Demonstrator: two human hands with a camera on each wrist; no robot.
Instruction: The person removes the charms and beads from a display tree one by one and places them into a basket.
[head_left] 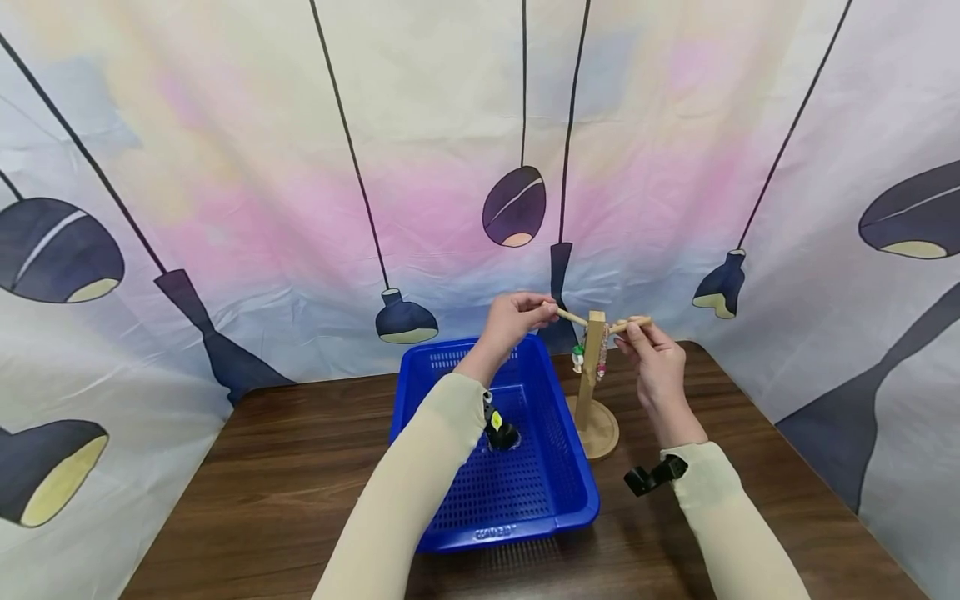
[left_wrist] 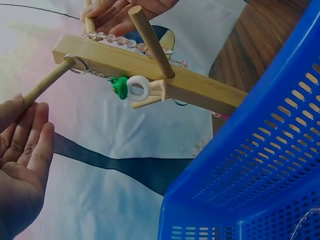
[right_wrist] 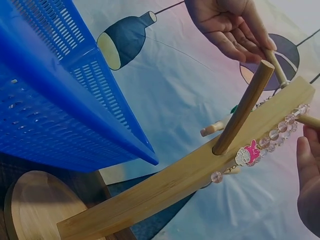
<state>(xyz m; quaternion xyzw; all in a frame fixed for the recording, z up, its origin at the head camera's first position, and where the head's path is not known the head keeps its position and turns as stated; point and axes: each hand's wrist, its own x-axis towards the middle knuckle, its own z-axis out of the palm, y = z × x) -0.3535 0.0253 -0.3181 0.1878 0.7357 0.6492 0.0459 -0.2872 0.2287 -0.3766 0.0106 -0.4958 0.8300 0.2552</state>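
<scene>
A wooden stand (head_left: 591,367) with several pegs rises from a round base on the table. My left hand (head_left: 521,319) pinches the outer end of the upper left peg (left_wrist: 47,82) between thumb and fingers. From that peg, close to the post, a metal ring (left_wrist: 77,63) holds a keychain with a green-headed, white-ringed figure (left_wrist: 138,88). On the other side my right hand (head_left: 655,358) grips the opposite peg (head_left: 630,323), thumb laid along it. A pink clear-bead bracelet (right_wrist: 275,134) with a pink-and-white character charm (right_wrist: 248,153) hangs on that peg against the post.
A blue perforated plastic basket (head_left: 585,500) stands left of the stand, under my left forearm. Inside it lies a strand of clear beads (left_wrist: 305,220). A lower wooden peg (right_wrist: 245,107) juts out from the post. Behind the brown table (head_left: 300,467) hangs a patterned curtain (head_left: 435,100).
</scene>
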